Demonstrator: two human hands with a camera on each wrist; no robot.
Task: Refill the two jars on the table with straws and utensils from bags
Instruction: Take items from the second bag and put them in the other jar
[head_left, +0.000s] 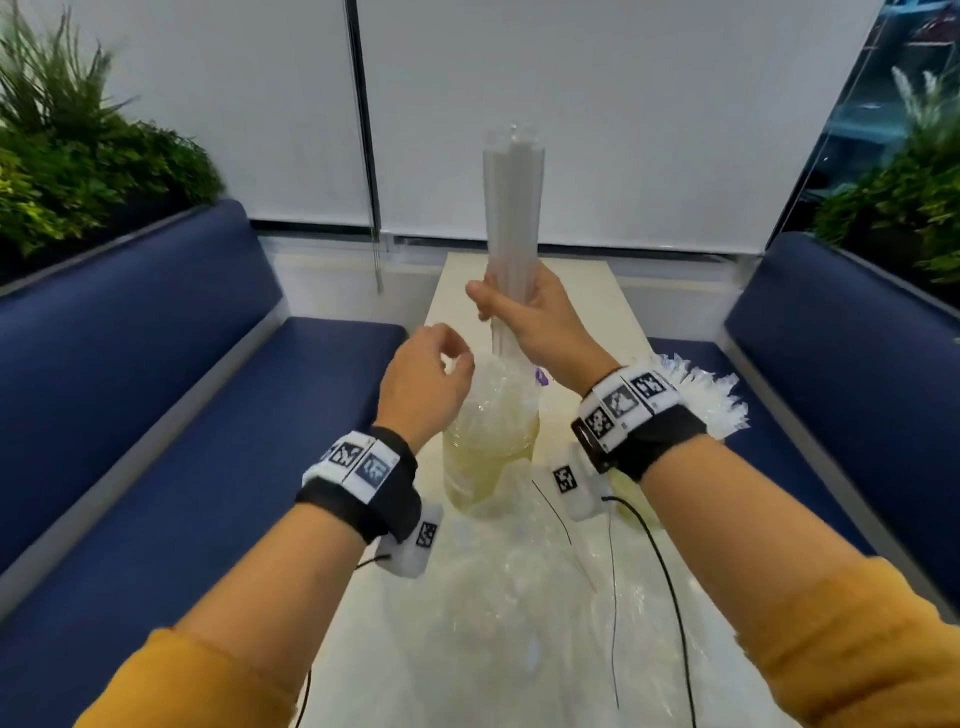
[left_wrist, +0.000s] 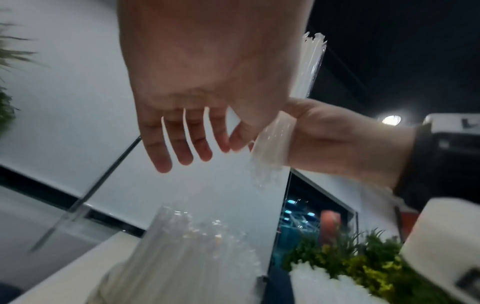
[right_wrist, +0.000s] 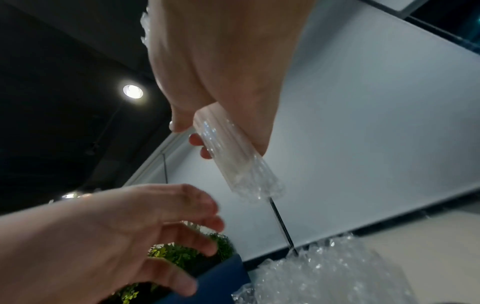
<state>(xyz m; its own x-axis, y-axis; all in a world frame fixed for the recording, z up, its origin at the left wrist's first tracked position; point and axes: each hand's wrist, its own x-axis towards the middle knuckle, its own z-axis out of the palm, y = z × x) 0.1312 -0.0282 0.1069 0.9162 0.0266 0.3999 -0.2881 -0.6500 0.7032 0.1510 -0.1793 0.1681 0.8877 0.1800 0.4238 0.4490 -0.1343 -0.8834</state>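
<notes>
Table (head_left: 613, 312) – long, pale, blue bench seats (head_left: 156, 415) either side. Landmark: the straw jar (head_left: 488, 462), standing mid-table, clear wrapped straws sticking out of its top. Clear plastic bag (head_left: 519, 613) lies crumpled on the near side of the jar, touching its base. A second crinkly clear bag (head_left: 711, 395) sits right of the jar, partly behind the right wrist. Straw bundle (head_left: 511, 218) – upright, directly above the jar, lower end just over the mouth. Right hand (head_left: 535, 317) clenched round the bundle's lower part. Left hand (head_left: 421, 384) released, fingers loosely curled, holding nothing, just above-left of the jar top.
</notes>
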